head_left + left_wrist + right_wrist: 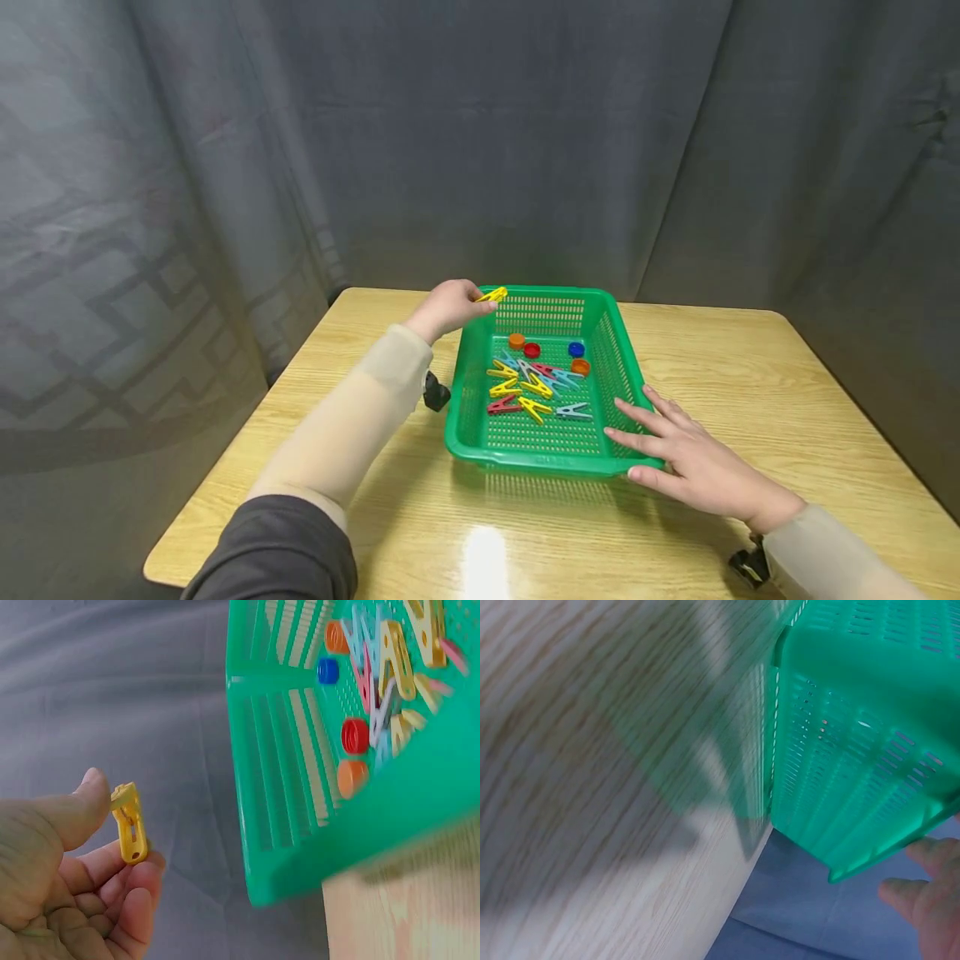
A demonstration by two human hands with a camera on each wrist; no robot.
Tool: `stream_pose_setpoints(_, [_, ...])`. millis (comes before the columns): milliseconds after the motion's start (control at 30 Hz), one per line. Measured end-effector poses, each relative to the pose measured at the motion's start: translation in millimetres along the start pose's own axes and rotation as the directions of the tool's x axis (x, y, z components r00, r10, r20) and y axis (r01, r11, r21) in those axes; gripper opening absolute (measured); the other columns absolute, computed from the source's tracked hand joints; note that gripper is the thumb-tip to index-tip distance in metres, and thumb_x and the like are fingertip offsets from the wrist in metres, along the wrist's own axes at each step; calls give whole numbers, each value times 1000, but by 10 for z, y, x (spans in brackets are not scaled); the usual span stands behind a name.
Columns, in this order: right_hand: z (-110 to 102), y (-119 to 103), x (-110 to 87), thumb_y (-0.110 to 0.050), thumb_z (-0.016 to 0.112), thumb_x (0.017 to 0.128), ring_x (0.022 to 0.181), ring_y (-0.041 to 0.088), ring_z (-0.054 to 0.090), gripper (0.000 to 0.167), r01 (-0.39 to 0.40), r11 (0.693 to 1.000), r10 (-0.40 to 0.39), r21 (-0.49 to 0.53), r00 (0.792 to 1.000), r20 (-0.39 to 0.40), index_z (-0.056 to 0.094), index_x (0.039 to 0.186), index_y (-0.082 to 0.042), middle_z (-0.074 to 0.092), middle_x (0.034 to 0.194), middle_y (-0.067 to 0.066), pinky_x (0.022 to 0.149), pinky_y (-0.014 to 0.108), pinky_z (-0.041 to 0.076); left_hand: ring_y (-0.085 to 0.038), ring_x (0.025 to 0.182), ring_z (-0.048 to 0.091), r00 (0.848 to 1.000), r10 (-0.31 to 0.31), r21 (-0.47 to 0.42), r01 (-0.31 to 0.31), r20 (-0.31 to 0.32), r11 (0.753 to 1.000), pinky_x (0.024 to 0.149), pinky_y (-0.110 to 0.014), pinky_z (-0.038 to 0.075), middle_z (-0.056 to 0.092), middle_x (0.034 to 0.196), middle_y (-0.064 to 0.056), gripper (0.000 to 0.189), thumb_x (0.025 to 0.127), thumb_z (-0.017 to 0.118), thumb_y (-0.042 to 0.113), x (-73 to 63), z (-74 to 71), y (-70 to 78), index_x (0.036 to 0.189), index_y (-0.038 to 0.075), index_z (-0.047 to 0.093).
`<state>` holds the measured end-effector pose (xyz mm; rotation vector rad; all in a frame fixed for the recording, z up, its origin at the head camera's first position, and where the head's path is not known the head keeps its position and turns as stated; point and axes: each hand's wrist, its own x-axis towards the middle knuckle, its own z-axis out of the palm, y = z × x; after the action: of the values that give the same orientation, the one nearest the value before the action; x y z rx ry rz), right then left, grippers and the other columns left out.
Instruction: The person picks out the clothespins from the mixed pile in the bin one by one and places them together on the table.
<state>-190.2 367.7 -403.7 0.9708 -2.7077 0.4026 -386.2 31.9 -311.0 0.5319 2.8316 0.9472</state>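
Observation:
My left hand (452,307) pinches a yellow clothespin (130,823) between thumb and fingers, at the far left corner of the green basket (525,461). In the left wrist view, that clothespin is held apart from the basket's rim. My right hand (693,458) has its fingers spread over the near right corner of the basket, touching the rim. Inside lie several clothespins in yellow, blue, red and grey, among them a grey-blue clothespin (573,411) and a red clothespin (504,406). Behind them sit bottle caps: a blue cap (576,349), a red cap (532,350) and two orange ones.
The basket stands on a light wooden table (720,367) with rounded corners. Grey curtains (495,150) hang close behind the table and at its sides. A dark wrist device (436,392) is strapped near the left hand, beside the basket's left wall.

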Motion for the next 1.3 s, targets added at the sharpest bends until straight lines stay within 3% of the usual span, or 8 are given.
stream_pose_setpoints(167, [21,22,8,-36,68,89,140,45,19,49,3,1000,-3,-5,1000,-3,57,135,-27,37,152,6,112,22,-7,-23,90,55,992,-71,-29,68,-106,997,80,-39,47,61,107,-8,42,93,62,41,-29,-93,-239,114,5,62])
stream_pose_setpoints(267, [36,21,12,-36,68,89,140,44,19,48,1,1000,-1,-4,1000,-4,57,135,-27,37,151,7,112,22,-6,-26,89,54,982,-122,-58,115,-145,992,77,-39,46,61,107,-11,44,92,62,41,-40,-110,-390,113,3,62])
stream_pose_setpoints(467, [41,5,22,-35,67,89,141,44,18,46,-1,1000,1,5,1000,-12,59,134,-26,38,151,8,112,23,-6,-22,75,46,964,-217,-74,207,-155,975,65,-34,40,54,87,-7,38,92,62,41,-8,8,-728,98,3,62])
stream_pose_setpoints(600, [29,-7,14,-35,68,89,141,44,18,45,-5,1000,5,2,1000,-17,60,133,-25,39,150,7,112,22,-6,-22,76,50,953,-268,-31,266,-139,963,67,-35,43,57,88,-8,40,92,62,42,19,164,-903,98,2,63])
stream_pose_setpoints(800, [4,-20,-14,-35,69,88,141,43,19,46,-12,1000,12,3,1000,-17,61,132,-26,39,151,4,110,18,-6,-29,93,59,937,-321,13,326,-136,945,82,-43,49,63,108,-16,45,92,64,39,4,397,-1005,109,-3,63])
stream_pose_setpoints(1167, [0,-29,-21,-36,68,89,141,43,19,45,-12,1000,12,-4,1000,-14,60,133,-26,38,151,5,112,21,-6,-30,92,59,911,-372,68,388,-175,919,86,-42,48,63,104,-18,45,87,72,36,122,715,-1150,105,-5,63])
stream_pose_setpoints(1300, [-1,-26,-23,-37,67,89,141,43,19,45,-19,1000,19,-7,1000,-10,60,132,-26,38,151,4,112,23,-5,-30,96,58,902,-398,57,412,-167,910,89,-42,47,61,106,-18,50,85,74,36,168,794,-1171,111,-5,60])
